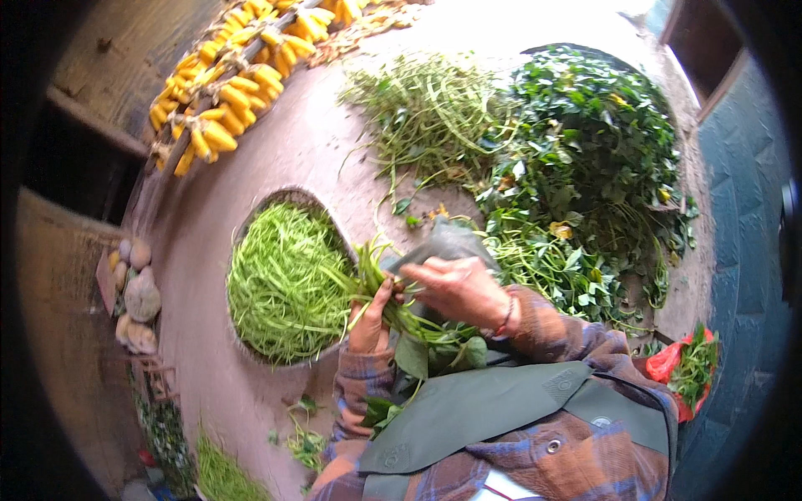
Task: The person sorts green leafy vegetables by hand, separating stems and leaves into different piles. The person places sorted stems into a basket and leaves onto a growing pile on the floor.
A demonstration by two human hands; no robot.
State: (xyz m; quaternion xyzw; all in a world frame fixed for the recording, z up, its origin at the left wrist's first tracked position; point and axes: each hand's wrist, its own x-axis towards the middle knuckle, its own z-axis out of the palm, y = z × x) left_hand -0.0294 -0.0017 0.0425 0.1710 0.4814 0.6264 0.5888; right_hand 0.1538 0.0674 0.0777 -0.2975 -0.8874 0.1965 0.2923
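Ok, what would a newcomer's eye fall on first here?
Probably the bright yellow corn cobs at upper left. Then the basket heaped with light green stems, left of centre, and mid-picture the left hand holding a green bunch, with the right hand close by.

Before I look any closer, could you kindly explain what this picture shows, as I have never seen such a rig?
Certainly. There is no machine here, only a person's two bare hands. The single picture comes from the left of two fisheye cameras on their head, looking down, so straight edges bend.

The left hand holds a bunch of slender green leafy stems in its grip. The right hand is close beside it, slightly blurred; I cannot tell whether it pinches anything.

On the pale floor are a round basket full of light-green stems and, beyond the hands, a large heap of dark-green leafy vines.
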